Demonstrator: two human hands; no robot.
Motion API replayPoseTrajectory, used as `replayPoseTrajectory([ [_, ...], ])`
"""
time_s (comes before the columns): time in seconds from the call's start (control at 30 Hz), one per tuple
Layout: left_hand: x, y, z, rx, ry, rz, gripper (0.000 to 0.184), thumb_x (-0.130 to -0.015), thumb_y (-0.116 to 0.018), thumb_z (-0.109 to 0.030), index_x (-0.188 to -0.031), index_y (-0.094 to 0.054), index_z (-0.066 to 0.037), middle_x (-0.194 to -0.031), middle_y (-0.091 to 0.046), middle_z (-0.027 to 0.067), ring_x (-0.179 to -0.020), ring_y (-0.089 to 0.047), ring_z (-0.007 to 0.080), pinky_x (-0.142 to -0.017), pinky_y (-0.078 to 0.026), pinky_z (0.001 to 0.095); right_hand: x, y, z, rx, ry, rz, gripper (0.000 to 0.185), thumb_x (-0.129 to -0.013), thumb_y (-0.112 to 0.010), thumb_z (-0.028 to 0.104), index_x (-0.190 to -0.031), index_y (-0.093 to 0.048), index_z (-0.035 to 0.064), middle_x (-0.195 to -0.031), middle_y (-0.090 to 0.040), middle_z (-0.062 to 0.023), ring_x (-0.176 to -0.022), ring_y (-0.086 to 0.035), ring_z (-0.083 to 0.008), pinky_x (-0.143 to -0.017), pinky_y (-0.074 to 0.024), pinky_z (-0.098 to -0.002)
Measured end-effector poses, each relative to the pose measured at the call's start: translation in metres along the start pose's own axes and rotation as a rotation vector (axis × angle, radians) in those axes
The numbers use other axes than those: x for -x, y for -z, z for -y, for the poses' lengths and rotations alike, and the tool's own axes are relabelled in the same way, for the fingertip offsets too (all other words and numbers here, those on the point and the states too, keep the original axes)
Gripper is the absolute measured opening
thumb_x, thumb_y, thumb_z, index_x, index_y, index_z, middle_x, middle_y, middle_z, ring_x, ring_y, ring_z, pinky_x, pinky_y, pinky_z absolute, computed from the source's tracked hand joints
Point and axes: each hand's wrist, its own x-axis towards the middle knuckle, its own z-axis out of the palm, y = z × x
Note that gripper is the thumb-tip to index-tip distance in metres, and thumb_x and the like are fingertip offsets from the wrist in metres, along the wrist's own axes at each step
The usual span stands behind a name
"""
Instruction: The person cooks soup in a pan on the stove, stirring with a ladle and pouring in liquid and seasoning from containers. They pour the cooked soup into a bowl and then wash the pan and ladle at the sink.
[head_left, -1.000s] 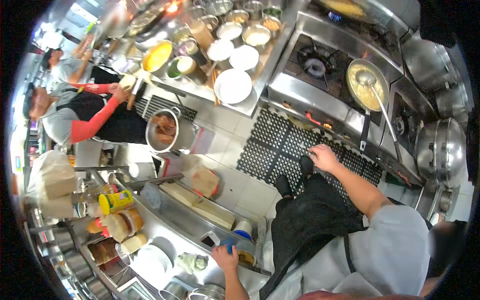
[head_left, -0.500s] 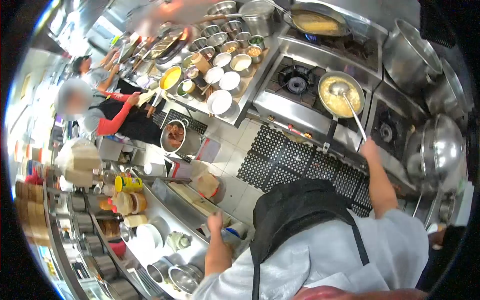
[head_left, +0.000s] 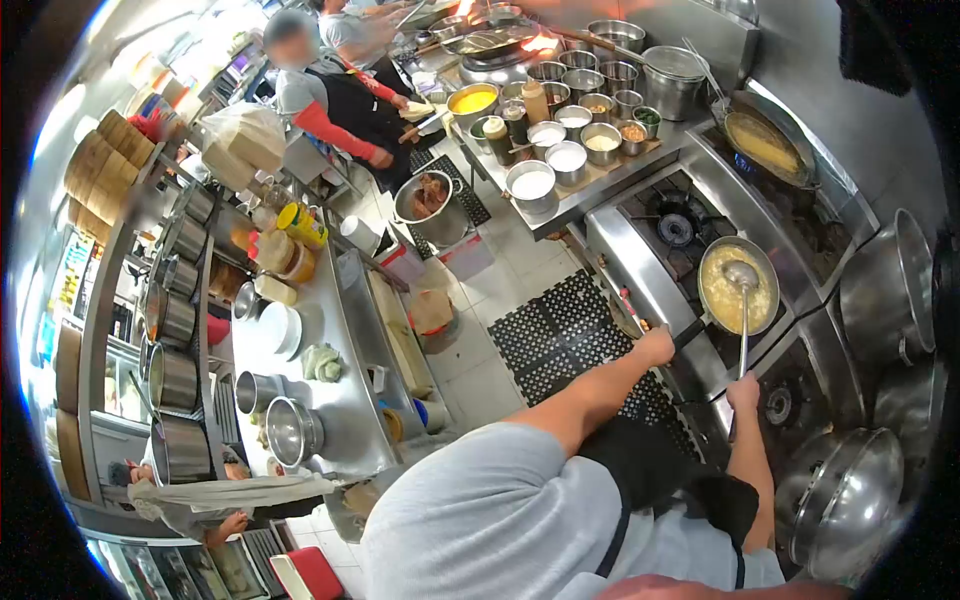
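A pan of bubbling, pale yellow soupy food sits on the stove's front burner. My left hand is closed at the end of its dark handle. In my right hand is the handle of a metal ladle, whose bowl rests in the food toward the pan's far side. Where my fingers wrap the two handles is partly hidden by the hands themselves.
Behind the pan is an unlit burner. Farther back, a wok stands over a blue flame. Metal pots of ingredients line the left counter. A large metal bowl is at right. A co-worker stands at far left, near a wok with flames.
My left hand has come from beside the left counter to the pan's handle. My right hand still holds the ladle in the pan. The view has turned left.
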Motion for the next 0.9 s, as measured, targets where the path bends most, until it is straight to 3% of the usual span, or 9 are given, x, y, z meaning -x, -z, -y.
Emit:
replayPoseTrajectory([
  [0.07, -0.019, -0.01, -0.005, -0.262, -0.264, 0.209, 0.035, -0.08, -0.052, -0.024, -0.084, -0.068, 0.007, -0.092, -0.067, 0.0267, -0.089, -0.066, 0.0392, -0.08, -0.052, 0.0468, -0.046, -0.033, -0.034, -0.064, 0.092, -0.028, 0.042, -0.08, -0.052, 0.011, -0.118, -0.049, -0.0079, -0.11, -0.06, -0.0339, -0.105, -0.057, -0.0484, -0.09, -0.0454, -0.0506],
  [0.1, -0.02, -0.003, -0.022, -0.03, 0.042, 0.302, 0.038, -0.078, -0.052, -0.028, -0.081, -0.069, 0.006, -0.091, -0.067, 0.0263, -0.087, -0.067, 0.0393, -0.08, -0.053, 0.0458, -0.029, -0.016, -0.016, -0.108, 0.029, -0.056, 0.042, -0.08, -0.052, 0.013, -0.115, -0.05, -0.0091, -0.111, -0.059, -0.0348, -0.106, -0.056, -0.0486, -0.09, -0.0452, -0.0506],
  [0.2, 0.007, 0.039, -0.059, 0.045, 0.043, 0.474, 0.041, -0.076, -0.058, -0.019, -0.107, -0.062, 0.007, -0.099, -0.066, 0.028, -0.097, -0.065, 0.0384, -0.088, -0.051, 0.0433, -0.012, -0.001, -0.006, -0.118, 0.023, -0.135, 0.033, -0.083, -0.053, 0.017, -0.106, -0.06, -0.0052, -0.104, -0.061, -0.0333, -0.103, -0.058, -0.047, -0.088, -0.0448, -0.0521],
  [0.3, -0.004, -0.004, -0.031, -0.025, -0.02, 0.247, 0.045, -0.075, -0.06, -0.02, -0.113, -0.06, 0.005, -0.104, -0.065, 0.0272, -0.101, -0.064, 0.0377, -0.091, -0.049, 0.0437, -0.002, 0.013, -0.025, -0.144, 0.062, -0.116, 0.032, -0.086, -0.055, 0.021, -0.107, -0.061, -0.0035, -0.102, -0.063, -0.0305, -0.1, -0.059, -0.0463, -0.085, -0.0463, -0.0503],
  [0.4, 0.005, 0.033, -0.051, -0.142, -0.029, 0.478, 0.031, -0.075, -0.062, -0.024, -0.088, -0.068, 0.003, -0.095, -0.067, 0.0259, -0.091, -0.066, 0.0394, -0.077, -0.054, 0.0473, 0.037, 0.047, -0.033, -0.42, 0.099, -0.088, 0.041, -0.087, -0.059, 0.025, -0.121, -0.058, 0.0015, -0.107, -0.063, -0.0281, -0.101, -0.06, -0.0439, -0.085, -0.0463, -0.0476],
  [0.5, -0.005, 0.014, -0.031, 0.006, -0.175, 0.365, 0.043, -0.079, -0.066, -0.027, -0.105, -0.061, 0.006, -0.095, -0.066, 0.0279, -0.093, -0.064, 0.0424, -0.082, -0.051, 0.0472, 0.056, 0.071, -0.038, -0.199, 0.058, -0.158, 0.033, -0.089, -0.059, 0.022, -0.116, -0.052, 0.0045, -0.104, -0.064, -0.026, -0.099, -0.059, -0.0454, -0.085, -0.0471, -0.0508],
  [0.8, -0.008, 0.015, -0.031, -0.167, -0.111, 0.293, 0.042, -0.078, -0.064, -0.028, -0.101, -0.054, 0.006, -0.094, -0.064, 0.0314, -0.093, -0.062, 0.0469, -0.082, -0.049, 0.05, 0.026, 0.022, -0.057, -0.239, 0.104, -0.151, 0.027, -0.086, -0.057, 0.017, -0.104, -0.05, -0.002, -0.089, -0.063, -0.0302, -0.084, -0.06, -0.0488, -0.074, -0.0479, -0.0555],
  [0.83, -0.009, 0.017, -0.032, -0.174, -0.107, 0.304, 0.043, -0.079, -0.064, -0.029, -0.102, -0.053, 0.006, -0.094, -0.064, 0.0317, -0.094, -0.062, 0.0469, -0.083, -0.048, 0.0501, 0.015, -0.012, -0.067, -0.279, 0.258, -0.235, 0.021, -0.088, -0.056, 0.018, -0.095, -0.053, -0.0014, -0.078, -0.063, -0.0229, -0.064, -0.062, -0.0402, -0.057, -0.0504, -0.0497],
  [0.9, -0.016, 0.018, -0.032, -0.184, -0.108, 0.329, 0.045, -0.08, -0.064, -0.029, -0.104, -0.052, 0.007, -0.096, -0.064, 0.0325, -0.094, -0.062, 0.0468, -0.084, -0.048, 0.0502, 0.034, 0.002, -0.037, -0.874, -0.14, 0.21, 0.02, -0.091, -0.057, 0.02, -0.086, -0.054, 0.0008, -0.065, -0.056, -0.0093, -0.048, -0.054, -0.0222, -0.041, -0.0455, -0.0376],
])
